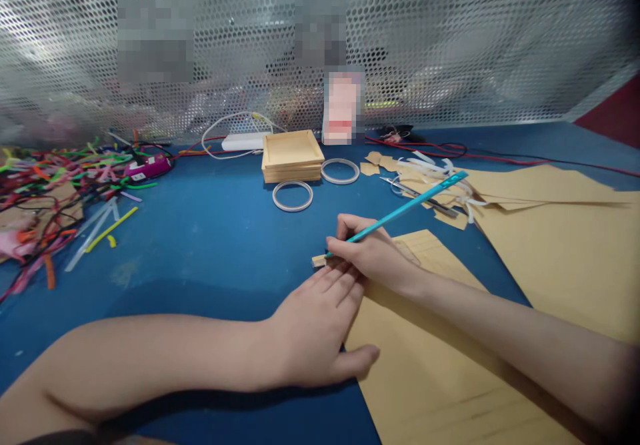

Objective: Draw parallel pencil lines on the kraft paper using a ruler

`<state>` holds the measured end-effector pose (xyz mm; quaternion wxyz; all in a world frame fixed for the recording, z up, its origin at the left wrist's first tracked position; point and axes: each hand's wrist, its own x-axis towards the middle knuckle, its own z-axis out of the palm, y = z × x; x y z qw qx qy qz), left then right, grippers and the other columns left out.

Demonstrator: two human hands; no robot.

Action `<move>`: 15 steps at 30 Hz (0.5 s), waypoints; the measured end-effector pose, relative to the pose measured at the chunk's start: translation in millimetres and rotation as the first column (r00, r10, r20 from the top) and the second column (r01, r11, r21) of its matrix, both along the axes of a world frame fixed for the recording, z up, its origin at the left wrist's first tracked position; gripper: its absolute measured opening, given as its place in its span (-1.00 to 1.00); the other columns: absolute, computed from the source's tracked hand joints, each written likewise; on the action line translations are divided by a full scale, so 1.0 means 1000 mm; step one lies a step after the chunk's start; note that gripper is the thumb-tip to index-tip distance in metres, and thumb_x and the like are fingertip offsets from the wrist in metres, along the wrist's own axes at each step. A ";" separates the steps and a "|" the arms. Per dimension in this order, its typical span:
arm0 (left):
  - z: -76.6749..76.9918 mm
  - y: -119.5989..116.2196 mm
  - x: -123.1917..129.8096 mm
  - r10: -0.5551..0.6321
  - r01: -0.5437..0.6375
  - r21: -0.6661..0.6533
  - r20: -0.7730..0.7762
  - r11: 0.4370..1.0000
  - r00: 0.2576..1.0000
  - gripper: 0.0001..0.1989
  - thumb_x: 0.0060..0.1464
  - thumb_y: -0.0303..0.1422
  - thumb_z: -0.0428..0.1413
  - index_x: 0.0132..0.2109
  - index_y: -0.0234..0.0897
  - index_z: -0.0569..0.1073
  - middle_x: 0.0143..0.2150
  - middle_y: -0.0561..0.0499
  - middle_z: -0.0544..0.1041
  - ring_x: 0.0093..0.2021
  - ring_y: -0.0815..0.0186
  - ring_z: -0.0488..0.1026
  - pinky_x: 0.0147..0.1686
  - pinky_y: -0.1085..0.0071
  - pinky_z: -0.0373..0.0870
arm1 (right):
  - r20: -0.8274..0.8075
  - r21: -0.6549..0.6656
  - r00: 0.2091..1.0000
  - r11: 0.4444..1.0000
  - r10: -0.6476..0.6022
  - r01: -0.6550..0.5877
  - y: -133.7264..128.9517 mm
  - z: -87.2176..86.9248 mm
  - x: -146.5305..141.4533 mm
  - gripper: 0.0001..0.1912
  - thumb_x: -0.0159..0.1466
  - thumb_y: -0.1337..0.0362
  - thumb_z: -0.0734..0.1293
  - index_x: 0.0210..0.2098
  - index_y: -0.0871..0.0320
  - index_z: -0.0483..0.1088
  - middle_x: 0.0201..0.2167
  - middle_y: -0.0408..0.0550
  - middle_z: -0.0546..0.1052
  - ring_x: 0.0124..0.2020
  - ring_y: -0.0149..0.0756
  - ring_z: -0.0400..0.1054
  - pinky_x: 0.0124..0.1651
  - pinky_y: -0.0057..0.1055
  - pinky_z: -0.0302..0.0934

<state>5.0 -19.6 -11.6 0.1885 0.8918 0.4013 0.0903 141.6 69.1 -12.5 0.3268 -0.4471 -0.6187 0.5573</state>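
My right hand [377,255] grips a long turquoise pen [410,205], its tip down at a small, light strip [319,261]. Beside and partly under it, my left hand [327,311] lies flat with its fingers stretched out and its thumb apart, pressing near the strip and the edge of a tan sheet [415,365]. My fingers hide most of the strip. The sheet runs under my right forearm toward the front edge of the view and bears some dark lines.
Stacked wooden trays [293,155] stand at the back, near two clear rings [293,196]. Colourful pipe-like strips [45,198] lie heaped at the left. Paper scraps, a craft knife [425,199] and large tan sheets [565,251] lie at the right. Perforated metal [240,45] stands behind.
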 end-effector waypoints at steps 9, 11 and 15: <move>0.000 0.001 -0.001 -0.003 0.003 -0.016 -0.011 1.000 1.000 -0.24 0.21 -0.03 -0.05 0.33 -0.57 0.09 0.38 -0.30 0.00 0.39 0.01 -0.10 0.35 0.14 -0.13 | -0.016 0.033 1.000 0.999 0.011 -0.011 0.002 -0.004 0.000 -0.71 0.07 0.36 0.33 -0.60 0.11 0.08 -0.71 -0.32 0.23 -0.61 -0.42 0.32 -0.59 -0.53 0.16; 0.000 0.000 -0.001 -0.002 0.002 -0.013 -0.014 1.000 1.000 -0.24 0.21 -0.02 -0.05 0.33 -0.56 0.08 0.38 -0.29 0.00 0.39 0.02 -0.11 0.34 0.12 -0.12 | -0.017 0.040 1.000 0.999 0.010 -0.010 0.002 -0.004 0.000 -0.71 0.07 0.37 0.33 -0.60 0.11 0.08 -0.70 -0.32 0.23 -0.61 -0.42 0.32 -0.58 -0.52 0.17; -0.001 0.000 -0.001 -0.002 0.002 -0.006 -0.019 1.000 1.000 -0.24 0.22 -0.02 -0.06 0.33 -0.55 0.08 0.39 -0.27 0.00 0.39 0.04 -0.13 0.35 0.14 -0.13 | 0.009 0.059 1.000 0.998 -0.001 0.000 0.002 -0.004 0.000 -0.73 0.05 0.39 0.32 -0.60 0.12 0.09 -0.69 -0.32 0.22 -0.62 -0.44 0.28 -0.57 -0.52 0.17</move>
